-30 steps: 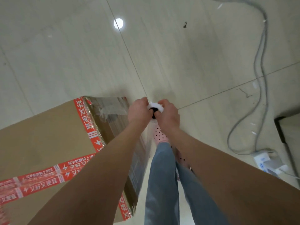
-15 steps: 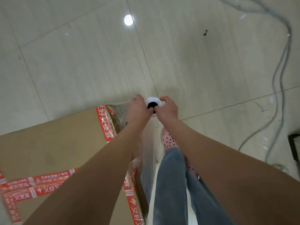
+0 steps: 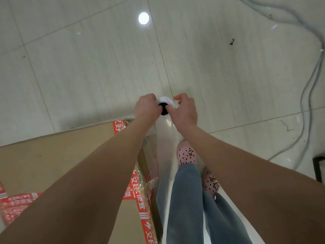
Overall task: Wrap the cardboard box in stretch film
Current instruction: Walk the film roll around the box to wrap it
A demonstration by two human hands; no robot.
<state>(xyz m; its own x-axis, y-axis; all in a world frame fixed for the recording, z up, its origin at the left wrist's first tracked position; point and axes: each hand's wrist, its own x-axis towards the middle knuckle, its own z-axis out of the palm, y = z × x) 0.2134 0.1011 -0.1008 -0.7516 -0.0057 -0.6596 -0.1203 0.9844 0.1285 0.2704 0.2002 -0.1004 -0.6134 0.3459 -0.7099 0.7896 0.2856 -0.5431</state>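
A big brown cardboard box [image 3: 58,159] sealed with red printed tape fills the lower left. Clear stretch film covers its right side and corner. A stretch film roll [image 3: 165,131] stands upright just off the box's far right corner, its white top end and dark core hole facing me. My left hand [image 3: 145,107] grips the roll's top from the left. My right hand [image 3: 184,110] grips it from the right. Film runs from the roll down along the box's right face. Most of the roll's length is hidden behind my forearms.
My legs in blue jeans and pink dotted clogs [image 3: 187,154] stand right beside the box on the pale tiled floor [image 3: 98,67]. Grey cables [image 3: 311,81] loop across the floor at the right. A dark object edge [image 3: 319,169] shows at the far right.
The view has swung left along the box's side. More of the box's right face and the hanging film now shows, and the cables and power strip have slid toward the right edge.
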